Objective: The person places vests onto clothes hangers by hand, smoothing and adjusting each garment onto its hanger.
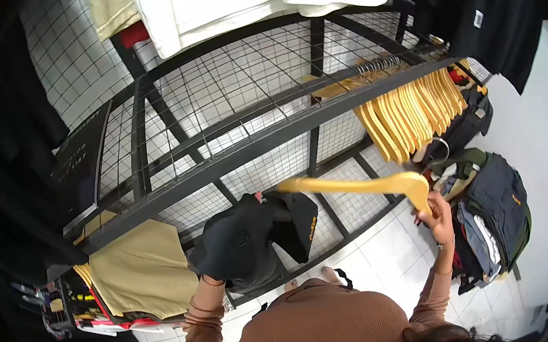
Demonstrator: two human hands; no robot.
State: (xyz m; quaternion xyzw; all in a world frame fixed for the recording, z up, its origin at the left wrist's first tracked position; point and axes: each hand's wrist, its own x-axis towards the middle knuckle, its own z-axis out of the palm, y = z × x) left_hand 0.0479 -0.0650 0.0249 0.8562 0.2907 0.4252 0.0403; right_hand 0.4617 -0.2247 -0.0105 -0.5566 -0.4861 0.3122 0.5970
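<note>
My right hand [442,217] is closed around one end of a light wooden hanger [354,185]. The hanger's other arm stretches left toward a black garment [237,237], its far tip slightly blurred near the garment's opening. Orange lettering shows on a flap of the cloth. Up to the wrist [212,284], my left arm disappears into this garment, which hangs up around it. The cloth covers most of my left hand, and a small pink spot at the upper opening may be a fingertip.
A black metal rack [232,145] with wire mesh crosses ahead, with several wooden hangers [414,114] at its right. Beige trousers [142,269] hang at the left. Backpacks [498,202] stand on the right, and white clothing [225,7] hangs above.
</note>
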